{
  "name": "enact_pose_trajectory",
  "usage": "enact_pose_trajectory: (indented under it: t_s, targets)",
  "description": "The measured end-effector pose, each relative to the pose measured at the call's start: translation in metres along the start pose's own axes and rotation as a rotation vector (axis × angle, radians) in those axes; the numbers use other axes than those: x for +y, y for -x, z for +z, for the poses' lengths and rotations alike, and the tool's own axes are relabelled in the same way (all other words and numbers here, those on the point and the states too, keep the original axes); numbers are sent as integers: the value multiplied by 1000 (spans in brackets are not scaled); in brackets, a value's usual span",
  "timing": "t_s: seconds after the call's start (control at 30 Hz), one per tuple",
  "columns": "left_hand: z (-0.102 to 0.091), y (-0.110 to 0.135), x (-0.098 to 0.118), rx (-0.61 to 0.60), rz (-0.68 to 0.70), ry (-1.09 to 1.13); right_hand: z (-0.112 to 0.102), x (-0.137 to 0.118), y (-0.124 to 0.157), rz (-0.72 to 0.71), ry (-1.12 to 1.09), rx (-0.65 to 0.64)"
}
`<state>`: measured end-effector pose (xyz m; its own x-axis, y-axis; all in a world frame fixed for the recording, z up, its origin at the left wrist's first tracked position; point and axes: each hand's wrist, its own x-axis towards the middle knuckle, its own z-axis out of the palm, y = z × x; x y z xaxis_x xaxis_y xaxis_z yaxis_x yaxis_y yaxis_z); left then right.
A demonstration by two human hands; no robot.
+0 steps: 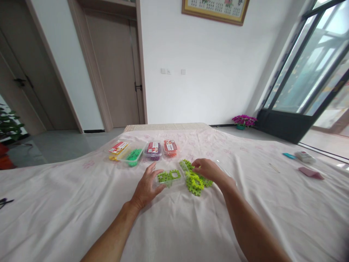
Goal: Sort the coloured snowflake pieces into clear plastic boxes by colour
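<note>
My left hand (148,185) curves around the left end of a clear plastic box (178,179), thumb at the front and fingers behind. Light green notched toy pieces (165,177) lie inside it, one with a square opening. Just right of the box, more green notched pieces (195,183) are heaped on the cloth. Over this heap my right hand (205,169) is bent down, fingers drawn together at a green piece at its back edge; the fingertips are partly hidden. A clear lid or tray (226,169) shows partly behind my right wrist.
Behind my left hand stand clear boxes with yellow pieces (114,157), green pieces (134,155), purple pieces (154,158) and orange pieces (171,154). At the right lie a blue item (289,155), a white item (304,157) and a pink item (311,172) on the pale tablecloth (174,225).
</note>
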<state>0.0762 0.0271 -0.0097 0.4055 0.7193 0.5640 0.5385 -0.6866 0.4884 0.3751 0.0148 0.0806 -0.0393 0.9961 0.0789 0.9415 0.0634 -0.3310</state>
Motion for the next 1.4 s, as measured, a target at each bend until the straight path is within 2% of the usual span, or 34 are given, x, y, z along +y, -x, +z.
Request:
enact_pose_trajectory:
  t_s: [0.13, 0.3, 0.4, 0.63, 0.7, 0.8, 0.9, 1.03, 1.2, 1.33, 1.4]
  targets:
    - [0, 0, 0, 21, 11, -16, 7, 10, 0, -42, 42, -125]
    - [1, 0, 0, 10, 0, -22, 16, 3, 0, -150, 115, -150]
    - [0, 0, 0, 4, -1, -21, 14, 2, 0, -131, 128, -149]
    - [0, -1, 1, 15, 3, -27, -3, 0, 1, 49, 111, 17]
    - [0, -1, 0, 14, 2, -30, -5, -4, 1, 70, 83, 115]
    - [0, 0, 0, 10, 3, -32, -4, -13, 2, 17, 7, 319]
    - [1, 0, 0, 9, 12, -30, 5, -26, 5, -151, -114, 394]
    - [2, 1, -1, 8, 16, -25, 23, -45, 9, -321, -159, 366]
    - [2, 0, -2, 1, 19, -35, 28, -52, 11, -368, 79, 173]
    - [-1, -1, 2, 26, 45, -146, 21, -52, 11, -350, 71, 200]
    - [-5, -2, 9, 59, 88, -252, 20, -53, 12, -402, 29, 201]
